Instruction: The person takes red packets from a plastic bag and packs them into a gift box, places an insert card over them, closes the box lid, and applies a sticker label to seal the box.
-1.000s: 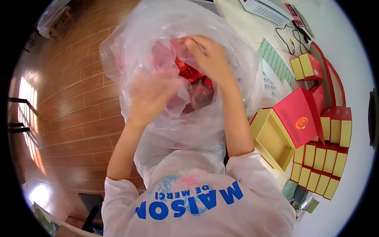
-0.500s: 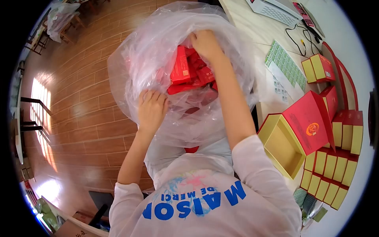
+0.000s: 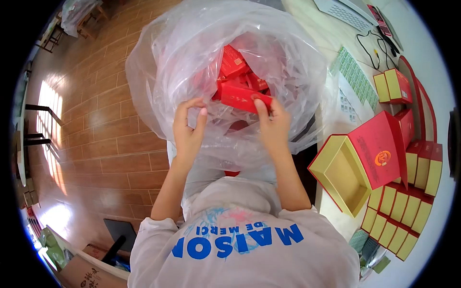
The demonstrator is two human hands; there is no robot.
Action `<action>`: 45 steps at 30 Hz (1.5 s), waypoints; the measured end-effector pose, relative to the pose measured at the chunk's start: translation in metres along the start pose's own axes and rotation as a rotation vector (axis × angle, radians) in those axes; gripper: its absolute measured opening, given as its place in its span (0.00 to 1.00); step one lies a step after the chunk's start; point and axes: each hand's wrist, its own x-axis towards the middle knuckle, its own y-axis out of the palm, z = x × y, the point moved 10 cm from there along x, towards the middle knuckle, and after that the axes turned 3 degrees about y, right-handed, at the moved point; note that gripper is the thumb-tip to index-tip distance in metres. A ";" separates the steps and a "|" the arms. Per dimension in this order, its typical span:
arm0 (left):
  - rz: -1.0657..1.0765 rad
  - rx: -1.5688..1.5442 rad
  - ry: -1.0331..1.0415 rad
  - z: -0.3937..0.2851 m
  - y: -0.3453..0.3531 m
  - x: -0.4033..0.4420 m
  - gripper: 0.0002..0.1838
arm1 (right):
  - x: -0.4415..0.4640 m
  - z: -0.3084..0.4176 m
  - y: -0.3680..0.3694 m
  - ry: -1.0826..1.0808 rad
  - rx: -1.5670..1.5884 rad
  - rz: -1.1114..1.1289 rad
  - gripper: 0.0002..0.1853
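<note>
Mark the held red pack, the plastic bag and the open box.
Held red pack (image 3: 240, 97): head view, middle of its broad face.
Plastic bag (image 3: 156, 79): head view, left wall.
Open box (image 3: 351, 178): head view, bare inner floor.

Red boxes (image 3: 233, 61) sit partly hidden
The plastic bag (image 3: 161, 67) covers some; the view's top edge cuts off the white machine (image 3: 345, 14).

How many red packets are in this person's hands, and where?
1: a red packet, pinched in the right hand over the opening of the plastic bag. The open left hand shows none. Other packets lie in the bag, some likely hidden.
</note>
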 end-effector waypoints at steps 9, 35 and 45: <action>0.206 -0.827 -0.522 -0.013 0.073 -0.031 0.42 | -0.080 -0.046 0.069 0.749 1.022 0.334 0.11; 0.277 -0.368 -0.379 -0.007 0.053 -0.038 0.46 | -0.001 0.043 0.043 -0.118 0.077 0.116 0.11; 0.069 -0.766 -0.658 0.012 0.048 -0.045 0.35 | 0.073 0.018 0.068 -0.252 -0.481 -0.193 0.26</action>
